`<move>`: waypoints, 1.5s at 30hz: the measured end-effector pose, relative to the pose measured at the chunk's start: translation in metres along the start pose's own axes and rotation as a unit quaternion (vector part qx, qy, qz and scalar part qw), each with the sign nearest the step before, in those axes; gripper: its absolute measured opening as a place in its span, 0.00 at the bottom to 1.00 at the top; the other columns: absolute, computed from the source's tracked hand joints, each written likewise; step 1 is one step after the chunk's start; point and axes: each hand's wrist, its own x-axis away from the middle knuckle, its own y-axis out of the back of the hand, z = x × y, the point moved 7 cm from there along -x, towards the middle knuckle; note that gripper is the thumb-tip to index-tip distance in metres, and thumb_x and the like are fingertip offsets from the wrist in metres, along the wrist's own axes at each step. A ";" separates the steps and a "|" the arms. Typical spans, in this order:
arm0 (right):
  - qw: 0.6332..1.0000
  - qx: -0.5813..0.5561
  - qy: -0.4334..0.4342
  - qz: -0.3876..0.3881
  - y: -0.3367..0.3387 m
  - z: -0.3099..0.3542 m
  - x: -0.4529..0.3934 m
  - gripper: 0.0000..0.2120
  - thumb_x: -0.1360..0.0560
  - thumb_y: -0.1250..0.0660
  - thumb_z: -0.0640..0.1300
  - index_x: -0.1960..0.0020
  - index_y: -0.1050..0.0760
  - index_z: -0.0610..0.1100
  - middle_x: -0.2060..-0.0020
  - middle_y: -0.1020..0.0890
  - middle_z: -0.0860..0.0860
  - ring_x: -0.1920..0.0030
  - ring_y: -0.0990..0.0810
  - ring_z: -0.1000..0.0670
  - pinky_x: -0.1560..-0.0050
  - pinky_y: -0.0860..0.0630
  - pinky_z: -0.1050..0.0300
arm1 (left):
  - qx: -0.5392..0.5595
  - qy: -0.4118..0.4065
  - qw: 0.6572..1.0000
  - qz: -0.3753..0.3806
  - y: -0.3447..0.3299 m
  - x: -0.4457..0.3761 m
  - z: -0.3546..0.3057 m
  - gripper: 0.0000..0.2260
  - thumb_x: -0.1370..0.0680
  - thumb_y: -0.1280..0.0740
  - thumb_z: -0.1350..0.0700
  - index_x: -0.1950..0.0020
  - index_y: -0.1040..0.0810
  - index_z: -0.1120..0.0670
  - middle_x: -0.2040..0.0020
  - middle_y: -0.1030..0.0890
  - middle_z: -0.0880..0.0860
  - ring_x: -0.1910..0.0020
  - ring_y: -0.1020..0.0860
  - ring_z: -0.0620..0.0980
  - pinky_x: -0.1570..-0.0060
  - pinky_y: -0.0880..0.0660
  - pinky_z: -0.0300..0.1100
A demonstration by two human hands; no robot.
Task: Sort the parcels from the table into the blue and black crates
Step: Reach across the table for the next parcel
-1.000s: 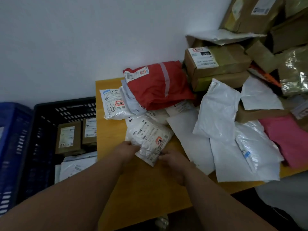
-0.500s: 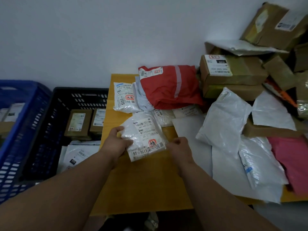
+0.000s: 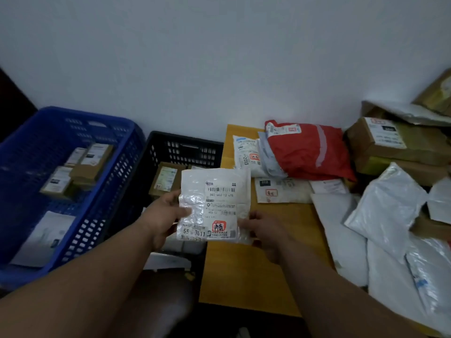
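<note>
The big blue plastic slatted crate [image 3: 117, 181] sits to my far left, with brown cardboard boxes [image 3: 91, 158] and a flat white packet in it. Just beside it, against the table's left edge, is the black plastic slatted crate [image 3: 185, 147], holding a brown labelled box [image 3: 164, 179] and white packets low down. The yellow wooden table [image 3: 246, 272] to my right is heaped with white plastic mailer bags [image 3: 385, 208], taped cardboard boxes [image 3: 393, 142] and a red plastic mailer bag [image 3: 310, 150].

I hold a small white crinkled plastic parcel [image 3: 214, 206] with a barcode label, raised over the black crate's right side and the table edge. My left hand [image 3: 162, 217] grips its left edge, thumb on the front, fingers curled behind. My right hand [image 3: 266, 230] pinches the lower right corner.
</note>
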 end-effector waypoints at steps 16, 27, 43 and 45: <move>0.980 0.108 -0.005 0.169 -0.402 0.035 -0.021 0.17 0.25 0.30 0.36 0.39 0.28 0.44 0.43 0.19 0.45 0.47 0.18 0.43 0.57 0.21 0.52 | -0.073 -0.023 0.976 -0.202 0.381 0.083 -0.005 0.32 0.25 0.36 0.70 0.27 0.33 0.41 0.52 0.18 0.51 0.59 0.17 0.49 0.68 0.22 0.39; 0.965 0.194 -0.020 0.176 -0.523 0.065 -0.127 0.25 0.26 0.31 0.34 0.36 0.39 0.47 0.51 0.24 0.50 0.55 0.22 0.50 0.68 0.24 0.58 | -0.082 0.070 0.964 -0.245 0.512 -0.007 0.006 0.22 0.23 0.37 0.65 0.30 0.28 0.50 0.48 0.19 0.51 0.52 0.18 0.52 0.51 0.20 0.49; 0.950 0.263 -0.162 0.049 -0.605 -0.032 -0.251 0.18 0.24 0.34 0.42 0.36 0.33 0.41 0.41 0.24 0.45 0.45 0.23 0.48 0.49 0.22 0.54 | -0.289 0.213 0.931 -0.068 0.594 -0.175 0.094 0.13 0.20 0.37 0.55 0.36 0.29 0.53 0.37 0.27 0.54 0.50 0.28 0.47 0.53 0.30 0.41; 0.941 0.278 -0.192 0.027 -0.611 -0.056 -0.259 0.12 0.24 0.35 0.41 0.42 0.31 0.43 0.42 0.23 0.45 0.48 0.24 0.48 0.48 0.23 0.54 | -0.340 0.232 0.911 -0.013 0.592 -0.192 0.113 0.14 0.20 0.37 0.55 0.34 0.28 0.54 0.36 0.27 0.55 0.48 0.28 0.48 0.53 0.31 0.39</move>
